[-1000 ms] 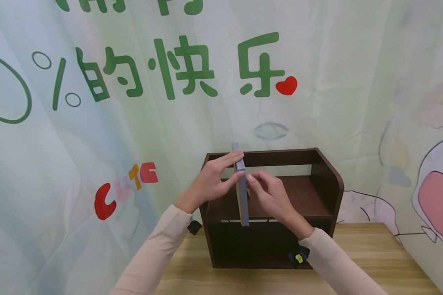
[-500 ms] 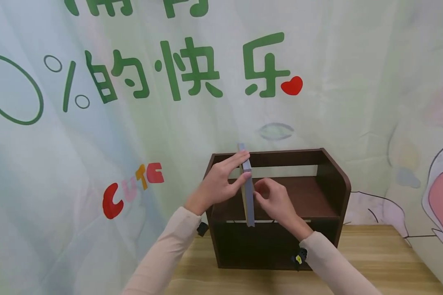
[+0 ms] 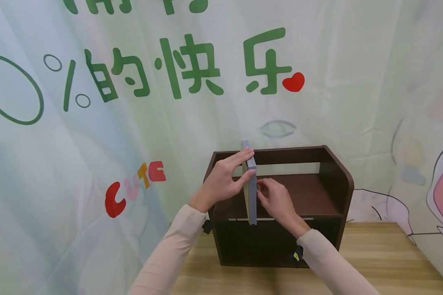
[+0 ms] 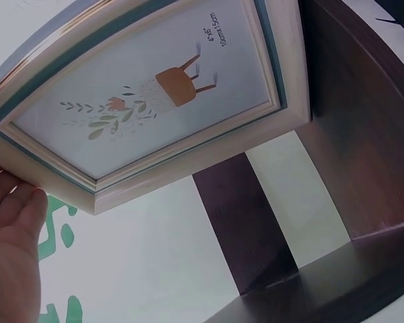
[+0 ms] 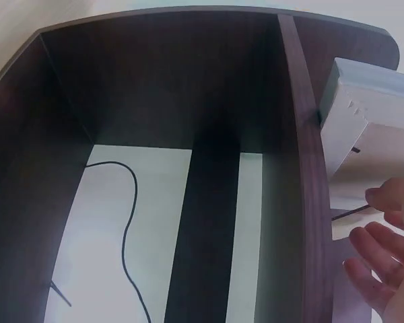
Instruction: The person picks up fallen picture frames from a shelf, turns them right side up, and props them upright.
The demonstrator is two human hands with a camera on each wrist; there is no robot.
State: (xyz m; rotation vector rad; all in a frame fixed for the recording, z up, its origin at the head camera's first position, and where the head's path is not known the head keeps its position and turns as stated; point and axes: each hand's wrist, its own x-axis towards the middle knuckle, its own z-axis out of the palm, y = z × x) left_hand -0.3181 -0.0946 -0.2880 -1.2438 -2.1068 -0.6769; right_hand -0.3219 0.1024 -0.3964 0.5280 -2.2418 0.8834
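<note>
A picture frame (image 3: 252, 198) stands edge-on over the upper board of a dark brown desk shelf (image 3: 306, 192). My left hand (image 3: 225, 178) grips its top corner, fingers over the top edge and thumb on the near edge. In the left wrist view the glazed front (image 4: 148, 101) shows a print of a flower vase on a small stool. My right hand (image 3: 278, 200) is at the back of the frame with curled fingers. In the right wrist view its thumb and finger pinch the end of a thin dark strip (image 5: 352, 212) beside the beige backing (image 5: 387, 158).
The shelf stands on a wood-grain table (image 3: 380, 250) against a printed curtain (image 3: 339, 82). Its lower compartment (image 3: 243, 246) is open at the front. A black cable (image 5: 126, 235) shows through the gap in its back. The shelf's side panel (image 3: 334, 176) rises at the right.
The right hand's fingers have curled in closer behind the picture frame. The left hand keeps its hold on the top corner. The whole head view has shifted slightly.
</note>
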